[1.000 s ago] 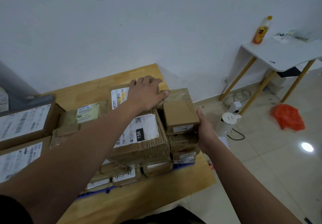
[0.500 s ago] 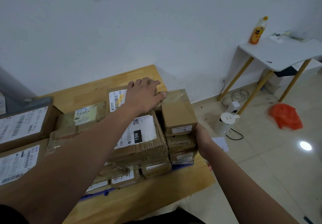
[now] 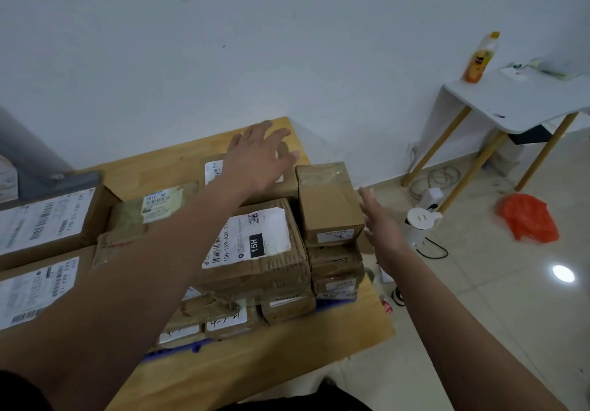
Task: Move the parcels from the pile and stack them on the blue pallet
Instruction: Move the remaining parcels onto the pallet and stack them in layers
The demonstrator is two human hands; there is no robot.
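Note:
Brown cardboard parcels stand stacked on the blue pallet (image 3: pixel 178 348), of which only a thin front edge shows. A small plain box (image 3: pixel 329 203) tops the right-hand column. Beside it lies a larger parcel with a white "15H" label (image 3: pixel 255 241). My left hand (image 3: pixel 258 155) hovers with spread fingers over the far labelled parcel (image 3: pixel 212 169), not gripping it. My right hand (image 3: pixel 380 222) is open, fingers straight, just to the right of the small box and apart from it. More labelled parcels (image 3: pixel 41 222) lie at the left.
The wooden table (image 3: pixel 319 343) ends close to the stack on the right. Beyond it on the tiled floor are a white device with cable (image 3: pixel 419 222), an orange bag (image 3: pixel 526 217) and a white side table (image 3: pixel 523 104) with an orange bottle (image 3: pixel 479 59).
My left hand has lifted off the far parcel and spread its fingers. My right hand has let go of the small box's side and moved right, away from the stack.

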